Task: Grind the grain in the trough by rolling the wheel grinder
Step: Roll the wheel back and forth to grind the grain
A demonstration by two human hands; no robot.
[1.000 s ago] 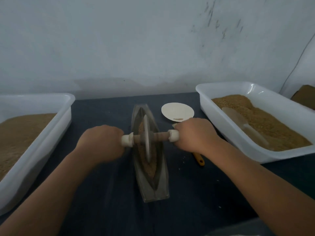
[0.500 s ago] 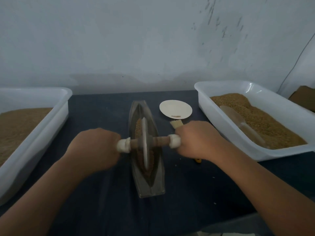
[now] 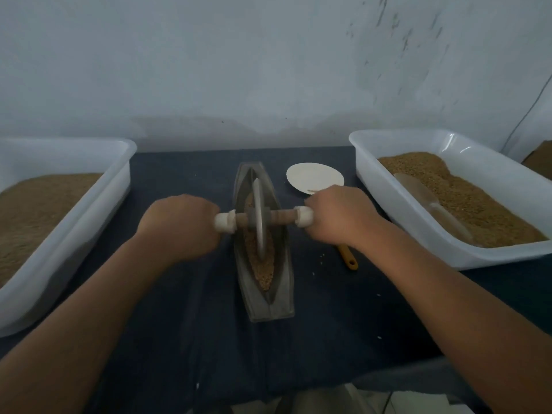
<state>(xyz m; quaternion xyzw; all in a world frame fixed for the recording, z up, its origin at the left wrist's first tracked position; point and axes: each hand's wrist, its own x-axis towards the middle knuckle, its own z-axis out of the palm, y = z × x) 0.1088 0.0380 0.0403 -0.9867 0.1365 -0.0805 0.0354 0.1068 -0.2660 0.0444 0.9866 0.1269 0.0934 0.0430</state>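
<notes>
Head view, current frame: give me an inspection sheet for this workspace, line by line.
Surface: dark blue cloth, with a few loose grains right of the trough.
Job's things: trough lies lengthwise and holds grain; wheel grinder stands upright in it.
Clutter: white dish; yellow-handled tool, partly hidden under the right wrist; left tub and right tub, both holding brown granular material; scoop in the right tub.
Grips: left hand and right hand are each curled round one end of the grinder's axle.
Cables: thin dark line at far right; cannot tell if it is a cord.
Surroundings: pale scuffed wall behind.
</notes>
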